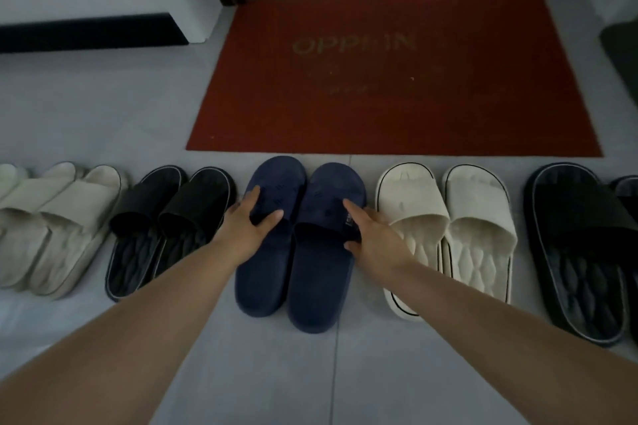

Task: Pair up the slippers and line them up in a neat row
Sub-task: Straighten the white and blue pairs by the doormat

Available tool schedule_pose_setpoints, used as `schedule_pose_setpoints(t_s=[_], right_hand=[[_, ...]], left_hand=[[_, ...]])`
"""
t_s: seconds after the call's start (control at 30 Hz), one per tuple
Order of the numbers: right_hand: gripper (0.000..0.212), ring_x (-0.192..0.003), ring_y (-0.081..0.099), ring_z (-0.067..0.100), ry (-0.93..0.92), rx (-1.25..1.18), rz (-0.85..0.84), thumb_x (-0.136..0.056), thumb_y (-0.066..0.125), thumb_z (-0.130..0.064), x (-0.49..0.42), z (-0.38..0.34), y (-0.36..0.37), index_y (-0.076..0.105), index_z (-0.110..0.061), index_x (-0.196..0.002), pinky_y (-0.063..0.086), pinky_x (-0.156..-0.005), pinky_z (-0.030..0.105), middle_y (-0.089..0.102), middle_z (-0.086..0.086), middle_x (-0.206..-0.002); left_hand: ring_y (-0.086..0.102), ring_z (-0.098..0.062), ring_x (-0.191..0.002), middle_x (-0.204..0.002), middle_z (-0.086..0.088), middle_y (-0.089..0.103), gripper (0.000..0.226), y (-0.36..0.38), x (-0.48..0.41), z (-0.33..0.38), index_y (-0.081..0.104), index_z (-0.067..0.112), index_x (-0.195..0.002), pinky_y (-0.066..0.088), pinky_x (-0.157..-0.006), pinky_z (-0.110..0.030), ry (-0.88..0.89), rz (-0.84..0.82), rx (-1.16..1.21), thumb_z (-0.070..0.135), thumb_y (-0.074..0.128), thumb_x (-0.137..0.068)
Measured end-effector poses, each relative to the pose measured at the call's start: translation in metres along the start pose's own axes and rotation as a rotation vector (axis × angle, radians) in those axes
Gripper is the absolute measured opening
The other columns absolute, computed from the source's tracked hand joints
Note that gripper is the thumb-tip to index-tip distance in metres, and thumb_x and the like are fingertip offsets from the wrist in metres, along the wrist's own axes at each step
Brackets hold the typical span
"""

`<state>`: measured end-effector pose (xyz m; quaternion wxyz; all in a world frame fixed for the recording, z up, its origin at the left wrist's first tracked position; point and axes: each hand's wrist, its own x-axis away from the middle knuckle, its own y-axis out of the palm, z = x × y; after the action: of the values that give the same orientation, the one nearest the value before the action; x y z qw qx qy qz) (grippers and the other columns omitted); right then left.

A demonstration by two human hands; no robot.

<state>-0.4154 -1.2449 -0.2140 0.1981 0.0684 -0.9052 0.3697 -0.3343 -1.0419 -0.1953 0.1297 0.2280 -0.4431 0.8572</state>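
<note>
Two navy slippers [300,241] lie toes-forward, touching; left hand [250,222] and right hand [371,235] rest open-palmed on their straps.

Both bare forearms stretched forward and slightly inward, palms turned down. Left hand [250,222] laid flat, fingers spread, thumb pointing toward the right. Right hand [373,235] also lowered, index finger extended forward, thumb bent inward, other fingers hidden behind the hand. Hands near each other, not touching.
</note>
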Motion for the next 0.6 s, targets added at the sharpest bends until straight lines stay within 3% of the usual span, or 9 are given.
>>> schedule_pose_setpoints(t_s=[0.27, 0.4, 0.5, 0.6], right_hand=[[0.068, -0.130, 0.042, 0.027, 0.046, -0.010, -0.013, -0.092, 0.052, -0.013, 0.005, -0.010, -0.002, 0.017, -0.030, -0.148, 0.039, -0.105, 0.038, 0.026, 0.006, -0.153], [0.065, -0.126, 0.046, 0.030, 0.051, 0.001, -0.006, -0.092, 0.049, -0.014, 0.013, -0.009, -0.006, 0.017, -0.026, -0.148, 0.042, -0.102, 0.038, 0.032, 0.009, -0.149], [0.051, -0.112, 0.055, 0.032, 0.041, 0.012, 0.096, -0.089, 0.048, -0.011, 0.032, 0.000, -0.022, 0.036, -0.020, -0.138, 0.045, -0.092, 0.036, 0.044, 0.010, -0.136], [0.038, -0.101, 0.059, 0.027, 0.106, 0.004, 0.284, -0.085, 0.051, -0.007, 0.052, 0.028, -0.050, 0.052, -0.019, -0.121, 0.051, -0.086, 0.037, 0.050, 0.005, -0.122]], left_hand=[[0.031, -0.034, -0.138, -0.155, -0.011, 0.019, 0.068, 0.003, 0.002, -0.003, 0.023, 0.034, -0.146, 0.034, -0.109, -0.042, -0.022, 0.016, 0.036, 0.046, 0.055, -0.087], [0.027, -0.040, -0.137, -0.151, -0.014, 0.026, 0.064, 0.009, 0.010, 0.010, 0.032, 0.031, -0.142, 0.026, -0.114, -0.049, -0.047, 0.143, -0.061, 0.043, 0.058, -0.085], [0.026, -0.036, -0.138, -0.150, -0.010, 0.032, 0.062, 0.020, 0.022, 0.034, 0.036, 0.029, -0.138, 0.022, -0.115, -0.047, 0.095, 0.237, -0.174, 0.039, 0.061, -0.083], [0.036, -0.031, -0.134, -0.142, -0.006, 0.045, 0.056, 0.039, 0.033, 0.068, 0.042, 0.022, -0.136, 0.029, -0.109, -0.041, 0.351, 0.217, -0.127, 0.032, 0.063, -0.084]])
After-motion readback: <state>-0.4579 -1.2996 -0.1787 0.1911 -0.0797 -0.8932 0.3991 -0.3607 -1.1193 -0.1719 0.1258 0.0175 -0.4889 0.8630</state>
